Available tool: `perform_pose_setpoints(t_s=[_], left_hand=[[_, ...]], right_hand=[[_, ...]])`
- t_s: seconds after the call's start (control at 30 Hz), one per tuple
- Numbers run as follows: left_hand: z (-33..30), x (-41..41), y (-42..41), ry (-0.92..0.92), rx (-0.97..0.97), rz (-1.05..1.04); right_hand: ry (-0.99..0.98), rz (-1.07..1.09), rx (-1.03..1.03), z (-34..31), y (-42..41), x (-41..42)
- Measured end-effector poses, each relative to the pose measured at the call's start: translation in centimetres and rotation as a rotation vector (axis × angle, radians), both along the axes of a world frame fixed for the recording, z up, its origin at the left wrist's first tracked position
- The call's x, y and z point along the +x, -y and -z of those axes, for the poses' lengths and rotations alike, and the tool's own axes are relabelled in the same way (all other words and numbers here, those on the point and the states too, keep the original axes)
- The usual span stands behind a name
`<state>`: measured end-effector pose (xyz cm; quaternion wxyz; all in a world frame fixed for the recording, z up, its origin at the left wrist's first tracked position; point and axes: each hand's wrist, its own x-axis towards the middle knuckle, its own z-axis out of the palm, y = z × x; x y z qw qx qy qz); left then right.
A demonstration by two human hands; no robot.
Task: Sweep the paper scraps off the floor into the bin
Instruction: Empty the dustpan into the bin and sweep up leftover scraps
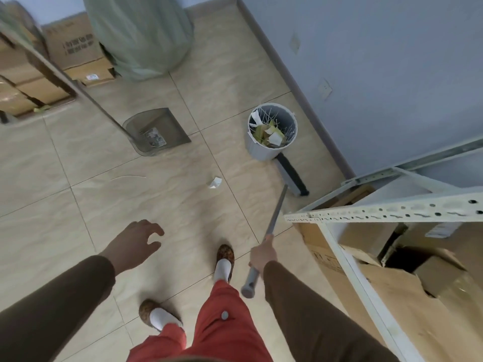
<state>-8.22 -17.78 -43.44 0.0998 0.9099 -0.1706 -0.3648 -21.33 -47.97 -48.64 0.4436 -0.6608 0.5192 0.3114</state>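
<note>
A white paper scrap (215,182) lies on the tiled floor ahead of my feet. To its right stands a pale round bin (271,152) holding paper and yellow scraps. My right hand (262,253) is shut on the grey handle of a broom (275,218), whose dark head (292,175) rests on the floor just beyond the bin's near side. My left hand (134,242) hovers empty with fingers spread above the floor. A grey dustpan (172,124) with a long handle sits on the floor at the left, a label inside it.
A metal shelf frame (366,214) with cardboard boxes (392,283) crowds the right. A large pale green sack (141,35) and more boxes (75,45) stand at the back left. A blue wall (379,61) runs behind the bin. A thin white strip (128,176) lies on the tiles.
</note>
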Motion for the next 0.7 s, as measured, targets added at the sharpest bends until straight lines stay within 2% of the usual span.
perform_pose_setpoints(t_s=[0.1, 0.23, 0.5, 0.7], left_hand=[[-0.9, -1.3, -1.2, 0.002, -0.017, -0.016], [-1.6, -4.0, -5.2, 0.012, -0.041, -0.053], [-3.1, -9.6, -19.0, 0.017, 0.035, -0.163], [-3.8, -12.3, -27.7, 0.034, 0.049, -0.282]], right_hand=[[-0.040, 0.041, 0.102, -1.7, -5.7, -1.5], [0.080, -0.002, 0.136, -3.7, -12.7, -2.4], [0.129, 0.161, 0.480, -6.1, -29.6, -1.3], [0.134, 0.212, 0.639, -8.0, -33.2, 0.1]])
